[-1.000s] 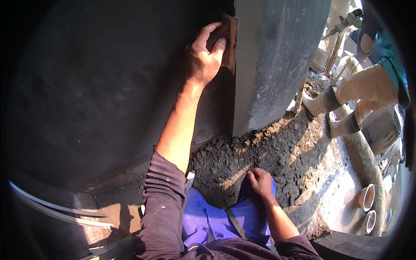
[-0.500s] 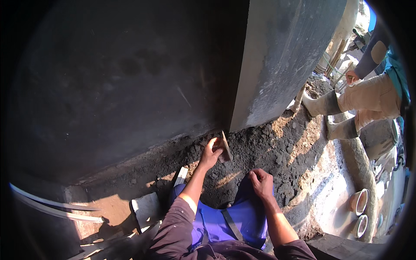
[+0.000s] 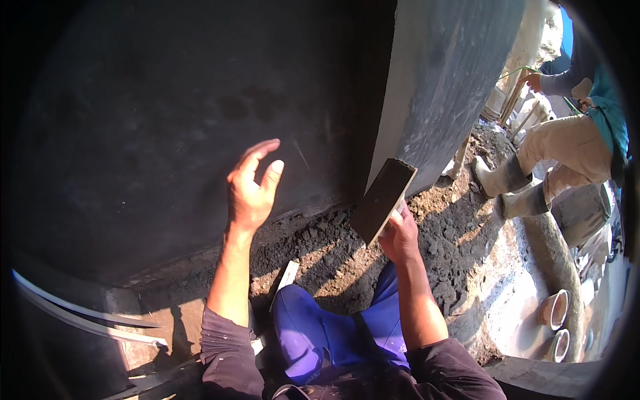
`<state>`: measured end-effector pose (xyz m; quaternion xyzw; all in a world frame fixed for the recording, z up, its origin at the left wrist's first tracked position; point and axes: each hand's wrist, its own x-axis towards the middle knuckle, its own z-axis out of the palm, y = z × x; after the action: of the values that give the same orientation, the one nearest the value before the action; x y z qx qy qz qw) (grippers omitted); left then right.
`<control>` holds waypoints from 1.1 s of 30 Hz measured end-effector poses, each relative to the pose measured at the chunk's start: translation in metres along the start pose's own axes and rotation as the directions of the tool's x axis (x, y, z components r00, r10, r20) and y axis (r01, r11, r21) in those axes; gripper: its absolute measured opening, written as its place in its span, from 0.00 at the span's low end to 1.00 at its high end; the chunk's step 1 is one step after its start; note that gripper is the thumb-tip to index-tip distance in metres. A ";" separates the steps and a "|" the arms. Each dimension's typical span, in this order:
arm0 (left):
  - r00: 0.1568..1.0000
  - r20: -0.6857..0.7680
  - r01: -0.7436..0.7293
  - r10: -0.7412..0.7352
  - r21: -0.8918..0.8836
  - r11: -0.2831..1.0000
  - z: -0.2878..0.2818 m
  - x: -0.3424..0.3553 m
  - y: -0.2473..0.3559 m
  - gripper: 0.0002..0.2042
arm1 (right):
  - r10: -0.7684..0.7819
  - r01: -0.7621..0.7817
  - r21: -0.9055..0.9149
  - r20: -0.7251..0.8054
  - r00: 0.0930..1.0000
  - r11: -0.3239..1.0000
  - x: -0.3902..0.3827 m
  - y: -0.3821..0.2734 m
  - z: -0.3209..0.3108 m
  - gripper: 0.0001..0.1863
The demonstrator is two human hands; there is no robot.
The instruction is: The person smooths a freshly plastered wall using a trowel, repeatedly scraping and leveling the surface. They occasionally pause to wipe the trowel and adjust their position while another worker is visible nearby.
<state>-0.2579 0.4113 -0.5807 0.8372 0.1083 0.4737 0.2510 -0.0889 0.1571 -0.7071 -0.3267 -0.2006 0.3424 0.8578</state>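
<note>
My left hand (image 3: 252,193) is raised in front of the dark wall (image 3: 167,127), its thumb and fingers apart and holding nothing. My right hand (image 3: 402,235) grips a plastering float (image 3: 385,200), a flat dark rectangular board with a thin pale edge. The board is tilted, its dark face showing. Its upper end overlaps the foot of the lighter grey wall face (image 3: 453,80) in the picture; whether it touches the wall, I cannot tell. Most of the float's handle is hidden behind the board and my fingers.
Dark crumbly soil (image 3: 440,267) lies along the wall's foot. A pale strip (image 3: 287,275) lies by my left knee; long white strips (image 3: 87,313) are at far left. A co-worker in rubber boots (image 3: 493,177) stands at right, above two small buckets (image 3: 553,310).
The float has passed from my left hand, low by the wall's corner, to my right hand. My left hand has moved up and left, opening. The co-worker's arms have shifted.
</note>
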 end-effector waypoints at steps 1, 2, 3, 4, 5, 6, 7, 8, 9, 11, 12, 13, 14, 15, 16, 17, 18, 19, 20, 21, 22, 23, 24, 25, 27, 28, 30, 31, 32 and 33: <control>0.977 -0.160 -0.120 0.138 0.121 0.985 -0.022 0.026 -0.007 0.12 | -0.185 0.166 -0.205 -0.078 0.980 0.965 0.017 -0.016 -0.005 0.33; 0.917 -0.280 -0.190 0.284 0.319 0.928 -0.047 0.053 -0.009 0.10 | -0.306 0.225 -0.457 -0.111 0.946 0.861 0.036 -0.031 -0.013 0.34; 0.829 -0.346 -0.215 0.440 0.530 0.821 -0.074 0.075 -0.015 0.09 | -0.396 0.230 -0.616 -0.146 0.907 0.753 0.049 -0.044 -0.004 0.33; 0.750 -0.377 -0.207 0.544 0.647 0.734 -0.095 0.098 -0.027 0.11 | -0.524 0.240 -0.786 -0.122 0.843 0.569 0.064 -0.052 -0.004 0.30; 0.698 -0.388 -0.213 0.602 0.690 0.692 -0.108 0.116 -0.036 0.14 | -0.609 0.244 -0.862 -0.090 0.788 0.444 0.075 -0.058 0.005 0.29; 0.644 -0.353 -0.175 0.679 0.796 0.579 -0.127 0.129 -0.051 0.14 | -0.677 0.244 -0.916 -0.040 0.735 0.319 0.087 -0.058 0.022 0.28; 0.619 -0.313 -0.134 0.721 0.862 0.489 -0.128 0.132 -0.060 0.14 | -0.712 0.248 -0.925 -0.034 0.702 0.289 0.097 -0.056 0.033 0.27; 0.595 -0.267 -0.088 0.758 0.916 0.392 -0.130 0.133 -0.068 0.15 | -0.745 0.254 -0.932 -0.025 0.667 0.259 0.108 -0.054 0.041 0.27; 0.586 -0.269 -0.107 0.764 0.909 0.402 -0.127 0.134 -0.073 0.15 | -0.796 0.324 -0.928 0.052 0.602 0.184 0.118 -0.049 0.039 0.27; 0.566 -0.272 -0.142 0.778 0.897 0.418 -0.126 0.136 -0.080 0.15 | -0.833 0.261 -0.964 0.097 0.545 0.058 0.128 -0.040 0.034 0.27; 0.575 -0.272 -0.134 0.772 0.899 0.416 -0.125 0.135 -0.081 0.15 | -0.846 0.219 -0.976 0.110 0.522 0.009 0.134 -0.033 0.030 0.27; 0.578 -0.271 -0.131 0.770 0.900 0.415 -0.123 0.135 -0.079 0.15 | -0.861 0.220 -0.975 0.084 0.501 0.033 0.136 -0.027 0.013 0.27; 0.580 -0.270 -0.129 0.768 0.901 0.414 -0.121 0.135 -0.078 0.15 | -0.853 0.104 -0.993 0.011 0.522 0.050 0.134 -0.026 -0.005 0.26; 0.581 -0.265 -0.131 0.770 0.903 0.410 -0.119 0.136 -0.077 0.15 | -0.845 -0.002 -0.995 -0.084 0.528 0.098 0.133 -0.023 -0.035 0.26; 0.583 -0.261 -0.137 0.769 0.902 0.409 -0.116 0.136 -0.078 0.15 | -0.832 -0.112 -0.983 -0.183 0.523 0.146 0.130 -0.020 -0.062 0.26; 0.583 -0.255 -0.137 0.771 0.905 0.403 -0.116 0.137 -0.078 0.15 | -0.825 -0.128 -0.972 -0.233 0.514 0.195 0.124 -0.019 -0.075 0.26; 0.579 -0.257 -0.142 0.774 0.903 0.406 -0.115 0.139 -0.079 0.16 | -0.822 -0.130 -0.962 -0.272 0.501 0.239 0.121 -0.022 -0.080 0.26; 0.583 -0.250 -0.140 0.773 0.907 0.398 -0.121 0.136 -0.080 0.16 | -0.848 -0.071 -0.970 -0.238 0.473 0.232 0.114 -0.024 -0.057 0.26; 0.587 -0.242 -0.138 0.772 0.910 0.391 -0.125 0.134 -0.080 0.16 | -0.866 0.076 -0.979 -0.130 0.482 0.189 0.124 -0.030 -0.032 0.26; 0.602 -0.250 -0.121 0.758 0.910 0.397 -0.126 0.133 -0.077 0.17 | -0.880 0.205 -0.968 -0.031 0.474 0.144 0.128 -0.037 -0.009 0.26; 0.608 -0.249 -0.124 0.754 0.909 0.399 -0.124 0.131 -0.077 0.17 | -0.890 0.324 -0.941 0.061 0.451 0.100 0.130 -0.044 0.012 0.26; 0.609 -0.243 -0.123 0.755 0.911 0.393 -0.126 0.129 -0.078 0.17 | -0.880 0.315 -0.948 0.116 0.460 0.040 0.132 -0.053 0.041 0.27; 0.602 -0.249 -0.125 0.759 0.909 0.397 -0.124 0.131 -0.080 0.17 | -0.872 0.304 -0.952 0.175 0.458 -0.031 0.135 -0.063 0.060 0.28; 0.605 -0.245 -0.127 0.758 0.910 0.395 -0.123 0.132 -0.078 0.17 | -0.865 0.270 -0.951 0.257 0.431 -0.148 0.142 -0.070 0.067 0.27; 0.599 -0.261 -0.129 0.757 0.902 0.413 -0.119 0.135 -0.075 0.17 | -0.888 0.229 -0.972 0.152 0.435 -0.054 0.153 -0.082 0.058 0.26; 0.595 -0.267 -0.131 0.758 0.898 0.419 -0.119 0.135 -0.073 0.17 | -0.911 0.172 -0.985 0.097 0.400 -0.029 0.157 -0.088 0.042 0.26; 0.595 -0.267 -0.131 0.758 0.898 0.419 -0.114 0.136 -0.072 0.17 | -0.889 -0.041 -0.984 -0.175 0.422 0.174 0.156 -0.109 -0.004 0.28; 0.592 -0.271 -0.126 0.759 0.899 0.419 -0.113 0.136 -0.071 0.17 | -0.897 0.009 -0.977 -0.190 0.398 0.211 0.154 -0.115 -0.007 0.28; 0.588 -0.276 -0.121 0.760 0.899 0.420 -0.111 0.138 -0.069 0.17 | -0.904 0.061 -0.967 -0.206 0.374 0.246 0.149 -0.117 -0.009 0.28; 0.592 -0.266 -0.113 0.761 0.907 0.405 -0.117 0.134 -0.070 0.18 | -0.911 0.181 -0.960 -0.130 0.392 0.214 0.147 -0.110 0.014 0.27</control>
<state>-0.2826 0.5640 -0.4684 0.6204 0.1500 0.6747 -0.3707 0.0540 0.2072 -0.6027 -0.6850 -0.1075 -0.3311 0.6399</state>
